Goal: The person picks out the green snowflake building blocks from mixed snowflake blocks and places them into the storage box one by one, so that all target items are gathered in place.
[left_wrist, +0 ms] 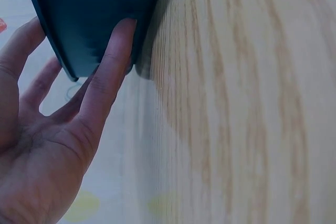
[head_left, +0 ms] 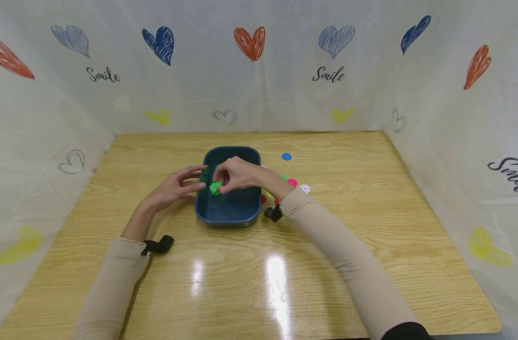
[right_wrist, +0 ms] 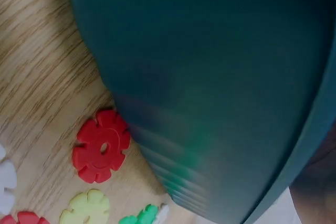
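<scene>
Right hand: pinched a green disc over the floor of the bin.
Left hand: touched the bin's side, fingers apart.
Red disc: lay on the tabletop.

The place is a screened-off tabletop recording booth: pale sheeting, printed with hearts and "Smile" lettering, closes in the back and both sides of a wood-grain table, and black cameras sit at the person's wrists. Whether a home, office or lab surrounds it cannot be told.
</scene>
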### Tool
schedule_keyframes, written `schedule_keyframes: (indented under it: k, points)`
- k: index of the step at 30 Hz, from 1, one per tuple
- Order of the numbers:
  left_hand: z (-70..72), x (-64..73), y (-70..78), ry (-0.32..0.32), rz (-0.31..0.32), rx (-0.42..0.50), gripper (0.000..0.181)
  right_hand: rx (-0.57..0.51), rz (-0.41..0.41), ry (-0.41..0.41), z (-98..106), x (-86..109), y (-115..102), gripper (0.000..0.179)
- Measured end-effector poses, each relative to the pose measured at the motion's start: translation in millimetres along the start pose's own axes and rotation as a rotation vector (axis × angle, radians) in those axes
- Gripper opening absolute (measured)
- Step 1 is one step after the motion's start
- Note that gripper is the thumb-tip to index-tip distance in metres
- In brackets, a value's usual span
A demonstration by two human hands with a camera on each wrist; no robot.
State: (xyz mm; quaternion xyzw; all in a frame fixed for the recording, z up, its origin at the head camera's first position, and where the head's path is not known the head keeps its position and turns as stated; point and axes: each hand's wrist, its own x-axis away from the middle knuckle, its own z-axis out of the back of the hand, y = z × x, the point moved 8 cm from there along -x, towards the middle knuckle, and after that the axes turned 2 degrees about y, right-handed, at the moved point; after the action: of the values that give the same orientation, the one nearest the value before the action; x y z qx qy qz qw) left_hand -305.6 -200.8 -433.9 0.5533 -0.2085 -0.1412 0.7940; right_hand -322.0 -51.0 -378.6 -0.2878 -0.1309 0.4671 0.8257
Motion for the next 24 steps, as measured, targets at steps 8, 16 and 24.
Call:
schedule_keyframes:
  k: [8, 16, 24]
  points:
    - [-0.5, -1.0, 0.4, -0.009, 0.011, 0.01, 0.063, 0.009, -0.017, -0.028, 4.5, -4.3, -6.1, 0.024]
    - [-0.1, -1.1, 1.7, -0.012, 0.015, 0.009, 0.064, 0.022, -0.065, -0.11, -0.9, -16.8, -7.1, 0.021]
    - [0.7, -1.9, 0.6, -0.011, 0.012, 0.013, 0.063, 0.043, -0.125, -0.174, -10.3, -24.4, -1.9, 0.021]
